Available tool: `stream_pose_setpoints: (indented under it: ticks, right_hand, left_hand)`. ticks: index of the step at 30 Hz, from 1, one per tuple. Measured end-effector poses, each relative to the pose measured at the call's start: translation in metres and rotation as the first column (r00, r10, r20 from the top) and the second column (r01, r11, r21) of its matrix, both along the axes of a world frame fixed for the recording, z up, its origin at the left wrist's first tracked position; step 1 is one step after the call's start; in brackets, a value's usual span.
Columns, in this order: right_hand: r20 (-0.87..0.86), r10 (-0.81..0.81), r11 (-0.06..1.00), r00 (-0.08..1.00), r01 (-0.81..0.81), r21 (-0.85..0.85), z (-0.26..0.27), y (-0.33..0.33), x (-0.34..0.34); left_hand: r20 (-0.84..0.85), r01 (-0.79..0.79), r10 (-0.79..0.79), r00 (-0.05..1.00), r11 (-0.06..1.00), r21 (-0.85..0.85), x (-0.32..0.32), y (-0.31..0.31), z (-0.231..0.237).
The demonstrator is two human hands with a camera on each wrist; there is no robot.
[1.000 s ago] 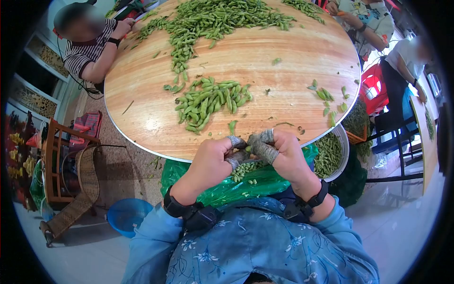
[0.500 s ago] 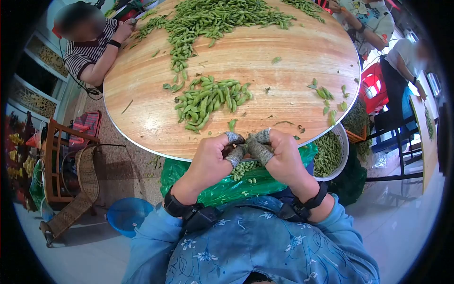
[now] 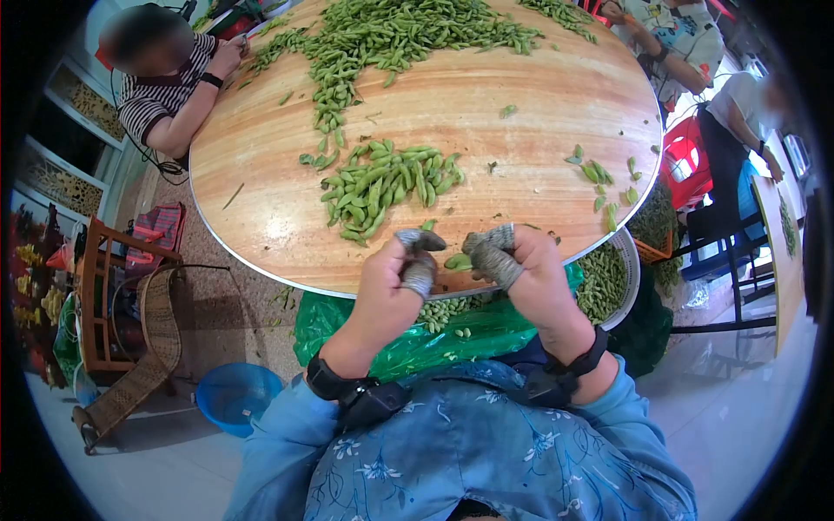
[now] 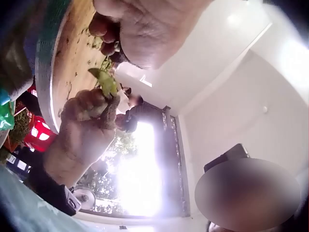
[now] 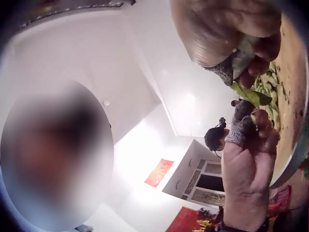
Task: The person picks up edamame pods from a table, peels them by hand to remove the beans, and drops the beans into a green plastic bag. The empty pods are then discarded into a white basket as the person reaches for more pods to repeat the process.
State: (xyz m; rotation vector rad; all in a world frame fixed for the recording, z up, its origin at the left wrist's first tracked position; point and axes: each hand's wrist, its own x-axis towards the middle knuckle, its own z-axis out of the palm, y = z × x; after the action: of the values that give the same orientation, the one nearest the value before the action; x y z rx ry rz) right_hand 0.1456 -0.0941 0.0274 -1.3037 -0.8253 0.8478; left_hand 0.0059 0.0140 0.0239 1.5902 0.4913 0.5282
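Clearly, in the head view, the right hand point(image 3: 530, 273) pinches a green pod point(image 3: 457, 260) over the desk point(image 3: 539, 156), with the left hand point(image 3: 395, 276) just beside. From the left wrist, the pod juts from the right grip. From the right wrist, whether the curled left grip pinches anything I cannot tell.

Left of a round blue plastic basin point(image 3: 228, 404) stands a brown wooden chair point(image 3: 90, 291); far right of the basin, a red plastic chair point(image 3: 691, 135).

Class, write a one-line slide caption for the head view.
Right grip holding a green pod, left grip nearby, at a wooden table with piled pods.
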Motion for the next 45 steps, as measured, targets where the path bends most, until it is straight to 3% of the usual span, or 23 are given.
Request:
stream_pose_setpoints:
  ticks: [1,3,7,8,12,15,18,22,24,25,26,27,29,30,32,36,38,39,40,41,42,43,45]
  right_hand:
    - [0.001,-0.002,1.000,1.000,0.002,0.001,0.000,-0.003,0.005]
    - [-0.334,0.087,0.995,0.938,-0.097,-0.013,0.001,-0.007,0.013]
    - [-0.378,0.104,0.994,0.920,-0.110,0.005,-0.003,-0.008,0.013]
    - [-0.377,0.104,0.994,0.920,-0.110,0.006,-0.003,-0.008,0.011]
    - [-0.359,0.109,0.993,0.927,-0.114,0.009,0.001,-0.007,0.007]
    - [-0.356,0.173,0.983,0.918,-0.186,-0.002,-0.008,-0.007,0.007]
    - [-0.351,0.206,0.977,0.914,-0.214,0.015,-0.011,-0.008,0.008]
    - [-0.447,0.253,0.965,0.858,-0.189,0.182,-0.003,-0.003,0.000]
    - [-0.397,0.258,0.964,0.881,-0.208,0.165,-0.004,-0.004,0.002]
    - [-0.347,0.263,0.963,0.900,-0.225,0.146,-0.004,-0.004,0.003]
    - [-0.347,0.262,0.964,0.900,-0.224,0.145,-0.005,-0.004,0.003]
    - [-0.315,0.250,0.965,0.915,-0.208,0.160,-0.006,-0.005,0.002]
    - [-0.283,0.237,0.965,0.929,-0.193,0.174,-0.010,-0.004,0.001]
    - [-0.284,0.263,0.954,0.922,-0.204,0.222,-0.014,-0.003,0.002]
    - [-0.284,0.289,0.939,0.914,-0.214,0.269,-0.019,-0.001,0.003]
    - [-0.347,0.323,0.936,0.881,-0.244,0.252,-0.024,0.001,0.003]
    - [-0.408,0.321,0.940,0.855,-0.237,0.243,-0.023,0.004,0.003]
    - [-0.415,0.276,0.956,0.867,-0.205,0.208,-0.020,0.004,0.002]
    - [-0.421,0.230,0.970,0.877,-0.171,0.172,-0.017,0.003,0.001]
    - [-0.421,0.230,0.970,0.877,-0.172,0.172,-0.015,0.003,0.001]
    - [-0.384,0.226,0.972,0.895,-0.180,0.151,-0.012,0.002,0.000]
    - [-0.346,0.222,0.974,0.912,-0.188,0.130,-0.010,0.002,0.000]
    - [-0.330,0.202,0.978,0.922,-0.173,0.115,-0.007,0.002,-0.004]
  left_hand:
    - [0.001,0.002,-0.002,1.000,1.000,0.001,-0.002,0.003,0.003]
    - [-0.108,0.036,-0.049,0.993,0.992,-0.122,-0.006,0.007,0.009]
    - [-0.080,0.180,-0.177,0.981,0.983,0.033,-0.003,-0.004,0.002]
    - [-0.183,0.254,-0.234,0.955,0.963,0.093,-0.004,0.001,-0.002]
    - [-0.211,0.232,-0.192,0.958,0.955,0.183,0.001,0.000,-0.001]
    - [-0.109,0.151,-0.128,0.986,0.958,0.243,0.004,-0.002,-0.002]
    - [-0.181,0.172,-0.141,0.973,0.970,0.173,0.004,-0.003,0.003]
    - [-0.055,0.212,-0.206,0.977,0.971,0.113,0.005,-0.002,-0.003]
    - [-0.028,0.201,-0.200,0.979,0.976,0.085,0.003,-0.002,-0.002]
    - [-0.075,0.225,-0.236,0.969,0.965,-0.133,0.000,0.000,0.001]
    - [-0.114,0.228,-0.282,0.953,0.910,-0.346,-0.001,0.000,0.003]
    - [-0.113,0.229,-0.283,0.953,0.910,-0.347,-0.002,0.000,0.002]
    - [0.114,0.242,-0.238,0.964,0.621,-0.745,-0.002,-0.001,0.001]
    - [0.115,0.243,-0.238,0.964,0.621,-0.746,-0.003,0.000,0.000]
    - [0.206,0.270,-0.207,0.956,0.356,-0.895,-0.004,0.003,0.000]
    - [0.332,0.382,-0.222,0.917,0.247,-0.890,-0.005,0.005,-0.006]
    - [0.056,0.145,-0.171,0.984,0.567,-0.811,-0.003,0.003,-0.001]
    - [0.057,0.145,-0.171,0.984,0.566,-0.811,-0.001,0.001,0.000]
    - [-0.029,0.044,-0.062,0.998,0.906,-0.422,0.002,-0.002,0.001]
    - [-0.051,-0.070,0.075,0.996,0.994,0.085,0.003,-0.004,0.003]
    - [-0.123,-0.070,0.102,0.987,0.967,0.245,0.001,-0.003,0.010]
    - [-0.123,-0.070,0.102,0.987,0.967,0.245,0.001,-0.002,0.008]
    - [0.002,-0.040,0.043,0.999,0.924,0.380,0.002,-0.001,0.001]
